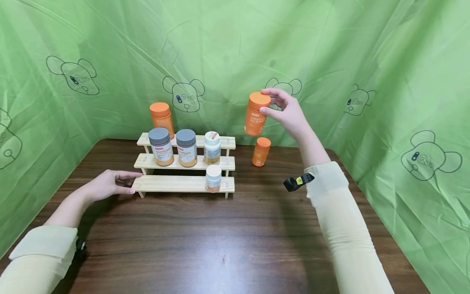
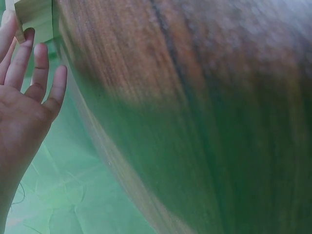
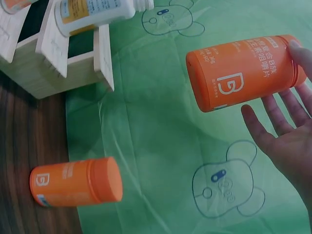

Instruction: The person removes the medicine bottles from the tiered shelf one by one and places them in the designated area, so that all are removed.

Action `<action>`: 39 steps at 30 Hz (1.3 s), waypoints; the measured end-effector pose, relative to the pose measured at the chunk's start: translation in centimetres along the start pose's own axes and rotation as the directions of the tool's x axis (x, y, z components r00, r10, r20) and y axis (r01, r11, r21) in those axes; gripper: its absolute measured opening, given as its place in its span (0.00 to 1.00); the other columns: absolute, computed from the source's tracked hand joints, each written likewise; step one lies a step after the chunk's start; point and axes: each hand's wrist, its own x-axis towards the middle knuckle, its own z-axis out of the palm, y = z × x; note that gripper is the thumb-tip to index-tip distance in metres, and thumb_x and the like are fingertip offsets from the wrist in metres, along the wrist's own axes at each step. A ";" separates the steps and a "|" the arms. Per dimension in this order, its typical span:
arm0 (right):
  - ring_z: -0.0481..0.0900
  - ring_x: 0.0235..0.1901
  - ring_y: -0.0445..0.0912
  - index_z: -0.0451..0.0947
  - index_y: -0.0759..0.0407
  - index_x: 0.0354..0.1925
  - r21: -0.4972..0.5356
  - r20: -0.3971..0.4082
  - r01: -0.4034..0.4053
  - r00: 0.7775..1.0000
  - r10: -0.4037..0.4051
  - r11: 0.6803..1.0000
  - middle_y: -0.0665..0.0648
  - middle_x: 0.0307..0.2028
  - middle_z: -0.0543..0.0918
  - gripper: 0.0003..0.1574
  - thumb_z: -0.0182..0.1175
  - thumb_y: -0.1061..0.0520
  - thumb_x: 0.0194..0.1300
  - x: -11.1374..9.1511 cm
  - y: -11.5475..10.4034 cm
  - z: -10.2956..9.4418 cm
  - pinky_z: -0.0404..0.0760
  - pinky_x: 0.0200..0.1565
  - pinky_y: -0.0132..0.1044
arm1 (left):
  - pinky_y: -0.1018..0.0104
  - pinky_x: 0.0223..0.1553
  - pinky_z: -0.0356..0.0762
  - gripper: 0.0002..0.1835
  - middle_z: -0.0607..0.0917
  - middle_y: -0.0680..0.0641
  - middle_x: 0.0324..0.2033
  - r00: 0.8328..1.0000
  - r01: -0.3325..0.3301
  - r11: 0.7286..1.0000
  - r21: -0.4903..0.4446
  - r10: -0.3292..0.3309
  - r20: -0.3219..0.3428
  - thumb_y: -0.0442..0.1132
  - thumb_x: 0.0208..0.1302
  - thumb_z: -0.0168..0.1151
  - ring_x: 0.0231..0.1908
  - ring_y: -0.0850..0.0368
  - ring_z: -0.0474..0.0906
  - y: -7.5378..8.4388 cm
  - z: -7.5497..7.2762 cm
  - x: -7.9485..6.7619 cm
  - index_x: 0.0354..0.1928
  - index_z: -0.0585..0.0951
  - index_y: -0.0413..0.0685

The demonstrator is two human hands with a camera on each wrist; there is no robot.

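In the head view, my right hand (image 1: 288,112) holds a large orange bottle (image 1: 256,116) by its cap, in the air right of a three-step wooden rack (image 1: 176,184). The same bottle (image 3: 239,73) appears tilted in the right wrist view, with thumb and fingers around its cap end. Below it, a smaller orange bottle (image 1: 260,153) stands upright on the table. My left hand (image 1: 106,185) grips the left end of the rack's lowest step, thumb in front and fingers behind. The left wrist view shows these fingers (image 2: 20,66) against the wood at the frame's corner.
Another orange bottle (image 1: 161,118) stands on the top step. Two grey-capped jars (image 1: 161,149) and a white-capped bottle (image 1: 212,149) occupy the middle step. A small white-capped bottle (image 1: 213,179) sits at the lowest step's right. Green cloth (image 1: 227,49) surrounds the brown table (image 1: 183,237).
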 end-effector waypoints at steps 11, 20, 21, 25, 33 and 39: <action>0.73 0.53 0.49 0.75 0.57 0.58 0.052 -0.047 0.001 0.999 0.001 0.999 0.55 0.55 0.77 0.31 0.67 0.66 0.54 -2.4 1.4 -3.1 0.75 0.49 0.33 | 0.72 0.40 0.72 0.32 0.86 0.48 0.38 1.000 -0.010 1.000 0.008 0.010 -0.001 0.44 0.50 0.73 0.39 0.66 0.78 -0.2 -0.1 0.1 0.59 0.76 0.45; 0.72 0.55 0.46 0.73 0.58 0.60 0.001 -0.077 -0.016 0.997 0.016 1.000 0.52 0.55 0.77 0.33 0.66 0.67 0.56 -4.2 3.2 -5.4 0.74 0.51 0.30 | 0.72 0.38 0.72 0.32 0.86 0.48 0.36 1.000 -0.012 1.000 0.021 0.012 0.000 0.44 0.51 0.73 0.38 0.64 0.78 -0.1 0.0 0.1 0.59 0.76 0.44; 0.72 0.56 0.45 0.73 0.58 0.60 -0.006 -0.080 -0.024 0.996 0.024 1.000 0.51 0.55 0.78 0.33 0.66 0.67 0.56 -4.4 3.5 -5.7 0.74 0.51 0.29 | 0.72 0.38 0.72 0.32 0.86 0.48 0.36 1.000 -0.014 1.000 0.022 0.014 0.001 0.44 0.51 0.73 0.38 0.64 0.78 0.0 0.0 0.2 0.59 0.76 0.44; 0.72 0.56 0.44 0.72 0.56 0.60 -0.035 -0.100 -0.066 0.993 0.062 0.997 0.49 0.54 0.78 0.33 0.67 0.65 0.56 -5.2 4.8 -6.6 0.75 0.50 0.28 | 0.72 0.39 0.73 0.32 0.86 0.47 0.37 1.000 -0.019 0.999 0.027 0.019 -0.001 0.43 0.51 0.73 0.39 0.65 0.79 0.0 0.0 0.1 0.59 0.76 0.44; 0.72 0.56 0.41 0.71 0.56 0.62 -0.126 -0.146 -0.144 0.981 0.125 0.982 0.48 0.54 0.78 0.36 0.69 0.60 0.55 -6.5 7.6 -7.6 0.72 0.51 0.29 | 0.70 0.41 0.74 0.32 0.86 0.45 0.40 0.999 -0.035 0.999 0.033 0.035 -0.005 0.44 0.50 0.73 0.40 0.66 0.79 0.1 -0.1 0.0 0.59 0.77 0.43; 0.71 0.55 0.40 0.71 0.53 0.62 -0.132 -0.206 -0.204 0.963 0.174 0.970 0.46 0.51 0.79 0.37 0.70 0.60 0.54 -7.1 9.6 -7.8 0.71 0.49 0.27 | 0.70 0.41 0.74 0.32 0.86 0.46 0.40 1.000 -0.030 0.999 0.040 0.030 0.001 0.45 0.51 0.72 0.40 0.66 0.79 0.1 -0.1 0.0 0.59 0.76 0.44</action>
